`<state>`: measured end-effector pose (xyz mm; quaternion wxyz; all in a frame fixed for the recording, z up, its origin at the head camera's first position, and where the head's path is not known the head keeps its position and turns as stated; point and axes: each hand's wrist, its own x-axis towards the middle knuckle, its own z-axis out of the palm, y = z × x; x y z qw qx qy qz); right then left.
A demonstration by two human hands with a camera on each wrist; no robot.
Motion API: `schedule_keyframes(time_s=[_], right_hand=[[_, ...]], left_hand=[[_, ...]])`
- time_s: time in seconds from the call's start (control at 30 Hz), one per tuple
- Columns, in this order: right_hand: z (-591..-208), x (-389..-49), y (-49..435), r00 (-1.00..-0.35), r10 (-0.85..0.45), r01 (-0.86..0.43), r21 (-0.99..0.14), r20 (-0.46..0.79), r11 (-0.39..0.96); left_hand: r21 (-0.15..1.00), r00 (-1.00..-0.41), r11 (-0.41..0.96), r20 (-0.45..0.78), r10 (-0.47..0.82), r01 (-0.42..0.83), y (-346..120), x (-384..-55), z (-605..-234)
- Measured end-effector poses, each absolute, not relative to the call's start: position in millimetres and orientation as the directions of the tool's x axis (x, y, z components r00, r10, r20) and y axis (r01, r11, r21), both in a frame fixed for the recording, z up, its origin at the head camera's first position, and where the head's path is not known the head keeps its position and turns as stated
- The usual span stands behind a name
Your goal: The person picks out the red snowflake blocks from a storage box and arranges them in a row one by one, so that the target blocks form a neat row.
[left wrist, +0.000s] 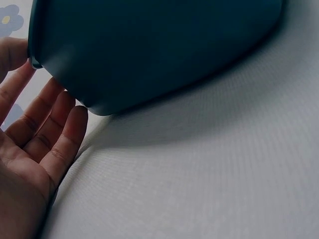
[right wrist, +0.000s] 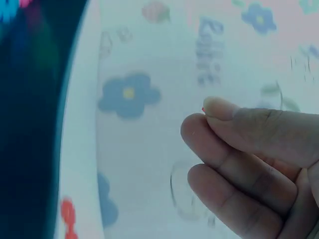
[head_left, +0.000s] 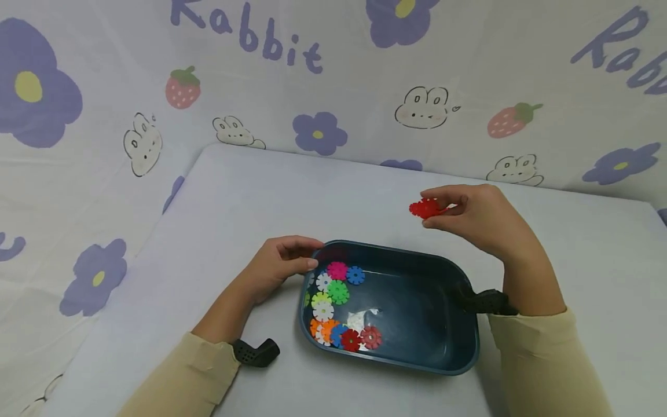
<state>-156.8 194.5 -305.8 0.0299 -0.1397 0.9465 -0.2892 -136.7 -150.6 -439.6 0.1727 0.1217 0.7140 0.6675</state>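
Note:
My left hand (head_left: pixel 281 263) holds the rim at the left end of a dark blue-green plastic tray (head_left: pixel 391 364). In the left wrist view, the fingertips of this hand (left wrist: pixel 45 139) touch the tray's outer wall (left wrist: pixel 159 55). Beyond the tray's far right side, my right hand (head_left: pixel 476 217) pinches a red snowflake disc (head_left: pixel 428 207) between thumb and fingers. Only a speck of red shows at these fingertips in the right wrist view. More red toothed shapes (right wrist: pixel 68 217) appear there at lower left; whether they join the pinched disc, I cannot tell.
Several toothed discs in pink, blue, white, green (head_left: pixel 339 292), yellow, orange and red (head_left: pixel 351 340) lie along the tray's left and front left. The white tabletop (head_left: pixel 250 191) surrounds the tray. A cloth (head_left: pixel 365 87) printed with flowers and rabbits hangs behind.

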Motion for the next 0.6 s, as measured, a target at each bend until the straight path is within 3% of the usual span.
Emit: schedule_keyframes(time_s=[0.37, 0.6], right_hand=[[-338.4, -167.5, 296.2, -0.999, -0.051, -0.041, -0.505, -0.006, 0.862], [-373.5, -171.8, 368.3, -0.989, 0.092, 0.142, -0.540, -0.120, 0.830]], left_hand=[[0.995, -0.911, 0.070, -0.091, 0.403, -0.068, -149.4, -136.2, -437.3], [0.996, -0.911, 0.062, -0.086, 0.404, -0.066, -148.6, -136.1, -437.5]])
